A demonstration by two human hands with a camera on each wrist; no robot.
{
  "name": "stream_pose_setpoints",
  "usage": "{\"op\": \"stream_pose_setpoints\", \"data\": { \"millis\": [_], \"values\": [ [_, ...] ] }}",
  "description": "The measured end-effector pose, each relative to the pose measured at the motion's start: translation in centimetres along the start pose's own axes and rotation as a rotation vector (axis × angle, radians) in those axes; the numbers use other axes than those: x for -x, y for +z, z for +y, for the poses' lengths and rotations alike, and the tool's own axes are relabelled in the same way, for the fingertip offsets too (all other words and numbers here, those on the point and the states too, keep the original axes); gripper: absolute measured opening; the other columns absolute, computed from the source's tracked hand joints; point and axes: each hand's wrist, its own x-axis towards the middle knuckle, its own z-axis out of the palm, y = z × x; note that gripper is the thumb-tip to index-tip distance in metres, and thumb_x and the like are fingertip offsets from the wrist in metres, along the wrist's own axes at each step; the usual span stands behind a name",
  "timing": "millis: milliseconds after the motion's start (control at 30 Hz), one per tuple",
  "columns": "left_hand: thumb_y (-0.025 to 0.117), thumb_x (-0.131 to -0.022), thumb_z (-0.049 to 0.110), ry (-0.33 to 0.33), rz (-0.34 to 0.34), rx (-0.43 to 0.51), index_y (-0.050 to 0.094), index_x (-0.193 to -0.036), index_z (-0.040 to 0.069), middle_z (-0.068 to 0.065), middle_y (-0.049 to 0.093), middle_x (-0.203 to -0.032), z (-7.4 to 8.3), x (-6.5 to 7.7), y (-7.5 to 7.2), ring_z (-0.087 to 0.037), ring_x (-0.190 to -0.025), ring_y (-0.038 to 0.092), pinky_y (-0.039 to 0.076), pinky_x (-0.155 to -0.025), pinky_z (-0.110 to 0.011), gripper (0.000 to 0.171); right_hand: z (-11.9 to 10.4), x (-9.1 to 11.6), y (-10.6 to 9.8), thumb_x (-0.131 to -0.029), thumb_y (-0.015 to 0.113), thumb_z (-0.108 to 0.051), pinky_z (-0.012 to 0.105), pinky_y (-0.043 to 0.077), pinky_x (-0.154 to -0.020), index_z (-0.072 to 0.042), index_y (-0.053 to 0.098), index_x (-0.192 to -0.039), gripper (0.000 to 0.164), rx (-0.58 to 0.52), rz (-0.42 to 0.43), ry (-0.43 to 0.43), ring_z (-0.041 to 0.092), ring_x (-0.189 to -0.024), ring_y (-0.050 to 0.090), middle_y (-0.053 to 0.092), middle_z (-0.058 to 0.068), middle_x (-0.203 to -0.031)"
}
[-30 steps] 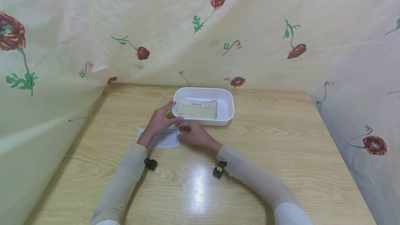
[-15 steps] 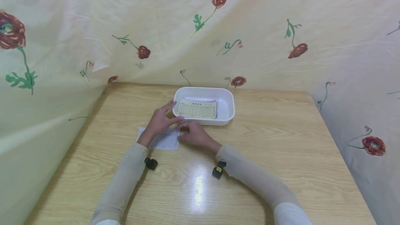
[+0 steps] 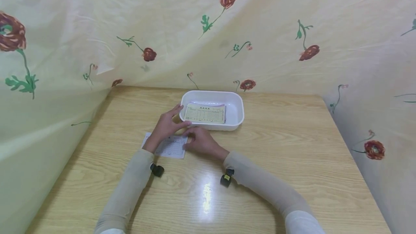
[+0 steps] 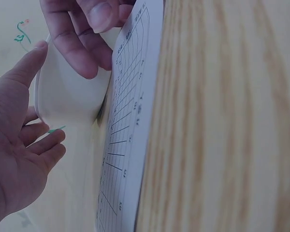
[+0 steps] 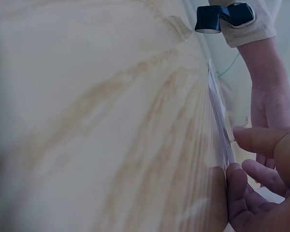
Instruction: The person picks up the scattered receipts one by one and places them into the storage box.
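My left hand (image 3: 165,127) spans the front left corner of a white plastic tray (image 3: 234,127), thumb at the front rim and fingers along the left side. Inside the tray lies a yellowish printed form slip (image 3: 205,114) on other paper with a purplish edge. A white printed form slip (image 3: 172,147) lies on the table, partly hidden under the left wrist. My right hand (image 3: 202,143) holds this white slip at its right end, thumb and curled fingers about the corner. In the left wrist view, the right fingers (image 4: 84,65) meet the edge of the gridded slip (image 4: 128,104).
The tray stands toward the back of a light wood-grain table (image 3: 276,147). A cream curtain with red flowers (image 3: 195,39) hangs behind and on both sides. Each wrist wears a small black camera (image 3: 157,170).
The white slip has turned slightly clockwise, its right end coming a little nearer. The right hand has shifted slightly with it. The left hand keeps its place on the tray.
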Motion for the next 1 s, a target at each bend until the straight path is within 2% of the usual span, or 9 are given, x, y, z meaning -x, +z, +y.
{"op": "stream_pose_setpoints", "data": {
  "millis": [267, 633, 767, 1000],
  "values": [
    [0.081, -0.082, 0.055, -0.019, 0.000, 0.014, 0.042, -0.156, 0.010, -0.013, 0.030, -0.166, 0.1, -0.1, 0.0, -0.033, -0.154, 0.025, 0.026, -0.125, -0.052, 0.095, -0.1, -0.2, 0.4, -0.075, 0.091, -0.014, 0.032, 0.053, -0.092, -0.007, 0.075, -0.112, 0.041, 0.067, 0.025, -0.010, 0.018, -0.101, 0.064, 0.073, 0.005, -0.113],
    [0.082, -0.083, 0.051, -0.011, 0.002, 0.007, 0.042, -0.155, 0.008, -0.014, 0.031, -0.165, 0.4, -0.3, -0.2, -0.033, -0.153, 0.027, 0.027, -0.125, -0.052, 0.093, -0.5, -0.2, -0.1, -0.076, 0.089, -0.006, 0.027, 0.053, -0.080, -0.006, 0.075, -0.110, 0.037, 0.052, 0.005, -0.035, 0.013, -0.087, 0.064, 0.073, 0.003, -0.099],
    [0.082, -0.083, 0.051, -0.022, -0.002, 0.007, 0.043, -0.155, 0.009, -0.014, 0.031, -0.166, 0.6, -0.5, -0.2, -0.033, -0.153, 0.026, 0.027, -0.124, -0.052, 0.093, -0.5, -0.3, -0.3, -0.078, 0.084, 0.000, 0.025, 0.055, -0.077, -0.006, 0.075, -0.109, 0.033, 0.025, 0.000, -0.030, 0.012, -0.085, 0.065, 0.073, 0.003, -0.097],
    [0.083, -0.081, 0.052, -0.040, 0.002, 0.019, 0.043, -0.155, 0.010, -0.013, 0.030, -0.166, 0.8, -0.6, -0.2, -0.033, -0.153, 0.026, 0.026, -0.125, -0.052, 0.093, -0.2, -0.2, -0.9, -0.080, 0.066, 0.011, 0.021, 0.057, -0.075, -0.004, 0.076, -0.106, 0.032, -0.004, 0.030, -0.069, 0.012, -0.084, 0.067, 0.075, 0.005, -0.099]
  ]
}}
